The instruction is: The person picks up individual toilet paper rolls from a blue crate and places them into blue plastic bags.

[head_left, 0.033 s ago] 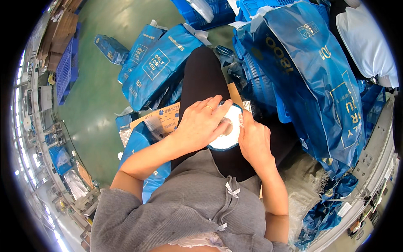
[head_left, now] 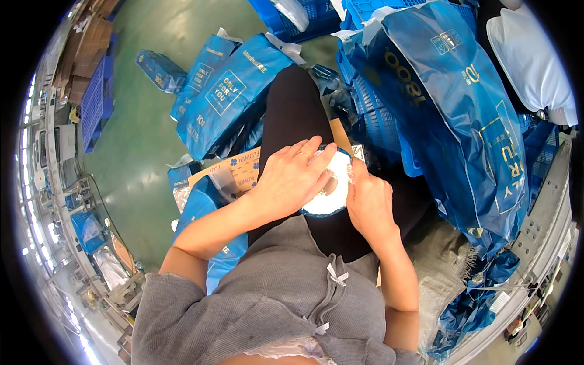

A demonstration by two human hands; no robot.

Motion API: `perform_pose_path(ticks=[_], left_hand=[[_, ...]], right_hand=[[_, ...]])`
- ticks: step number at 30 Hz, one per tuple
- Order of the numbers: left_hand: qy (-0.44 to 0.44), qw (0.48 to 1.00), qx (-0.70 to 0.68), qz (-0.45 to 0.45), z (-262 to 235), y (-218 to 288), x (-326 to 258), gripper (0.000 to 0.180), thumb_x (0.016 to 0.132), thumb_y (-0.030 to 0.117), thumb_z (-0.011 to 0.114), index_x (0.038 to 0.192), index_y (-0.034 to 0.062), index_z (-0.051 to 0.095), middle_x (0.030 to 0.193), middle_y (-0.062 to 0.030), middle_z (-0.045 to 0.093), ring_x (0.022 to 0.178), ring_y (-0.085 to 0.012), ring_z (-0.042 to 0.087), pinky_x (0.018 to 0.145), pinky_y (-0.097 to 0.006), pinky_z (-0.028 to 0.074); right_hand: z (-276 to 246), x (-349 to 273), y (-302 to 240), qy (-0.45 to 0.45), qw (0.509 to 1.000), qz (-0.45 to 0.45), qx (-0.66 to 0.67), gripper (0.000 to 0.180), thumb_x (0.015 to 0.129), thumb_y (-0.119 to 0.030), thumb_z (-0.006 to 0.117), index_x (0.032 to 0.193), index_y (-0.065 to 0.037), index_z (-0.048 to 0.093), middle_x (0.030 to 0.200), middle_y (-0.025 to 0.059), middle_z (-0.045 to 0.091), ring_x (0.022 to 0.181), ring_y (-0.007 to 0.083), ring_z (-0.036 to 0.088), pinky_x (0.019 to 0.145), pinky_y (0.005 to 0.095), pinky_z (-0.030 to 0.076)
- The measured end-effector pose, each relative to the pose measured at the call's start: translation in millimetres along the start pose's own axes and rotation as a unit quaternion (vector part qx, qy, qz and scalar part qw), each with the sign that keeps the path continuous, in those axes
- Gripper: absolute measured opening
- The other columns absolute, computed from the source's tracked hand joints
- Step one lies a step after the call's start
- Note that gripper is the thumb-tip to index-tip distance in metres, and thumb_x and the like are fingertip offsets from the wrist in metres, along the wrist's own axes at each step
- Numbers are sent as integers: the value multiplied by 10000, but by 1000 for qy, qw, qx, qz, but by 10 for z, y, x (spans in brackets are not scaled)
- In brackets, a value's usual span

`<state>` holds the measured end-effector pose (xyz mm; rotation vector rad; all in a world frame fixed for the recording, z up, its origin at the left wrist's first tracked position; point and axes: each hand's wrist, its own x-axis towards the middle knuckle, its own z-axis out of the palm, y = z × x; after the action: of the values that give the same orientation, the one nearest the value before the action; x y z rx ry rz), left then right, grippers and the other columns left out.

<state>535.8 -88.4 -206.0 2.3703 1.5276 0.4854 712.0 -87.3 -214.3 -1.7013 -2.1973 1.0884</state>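
A round white paper roll [head_left: 323,203] with blue wrapping round its side rests on my lap, its end face turned up and the core hole showing. My left hand [head_left: 293,174] covers the roll's left side, fingers across its top edge and thumb by the hole. At the right side my right hand [head_left: 372,204] grips the rim with bent fingers. A bit of clear film shows beside the right fingers. The undersides of the roll and some fingertips are hidden.
Blue printed plastic packs [head_left: 234,91] stand on the green floor ahead. A larger blue pack [head_left: 447,115] leans at the right over blue crates [head_left: 380,131]. A printed cardboard piece [head_left: 240,167] lies beyond my left forearm. A metal-edged bench [head_left: 535,225] runs along the right.
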Motion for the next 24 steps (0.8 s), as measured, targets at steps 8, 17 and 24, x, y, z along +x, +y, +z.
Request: perform_pose_path(ticks=[8, 17, 24], left_hand=[[34, 996, -81, -8, -6, -67, 41, 187, 752, 27, 639, 939, 12, 635, 850, -162, 658, 770, -302, 656, 638, -359, 531], [19, 986, -149, -65, -67, -107, 254, 49, 821, 49, 590, 839, 17, 622, 674, -155, 601, 625, -316, 612, 535, -345, 480], [-111, 745, -594, -283, 326, -494, 428, 183, 902, 134, 553, 852, -15, 646, 739, -19, 621, 700, -69, 555, 656, -228, 459]], right_hand=[[48, -127, 158, 5, 993, -3, 116, 307, 935, -71, 436, 1217, 42, 479, 871, 292, 609, 816, 433, 612, 693, 435, 488], [-59, -61, 46, -31, 989, -7, 143, 570, 790, -289, 672, 1213, 37, 473, 1030, 266, 598, 972, 407, 591, 816, 417, 481], [74, 87, 149, -40, 931, 45, 360, 618, 713, -16, 595, 1302, 24, 412, 1146, 194, 575, 1070, 244, 564, 915, 325, 429]])
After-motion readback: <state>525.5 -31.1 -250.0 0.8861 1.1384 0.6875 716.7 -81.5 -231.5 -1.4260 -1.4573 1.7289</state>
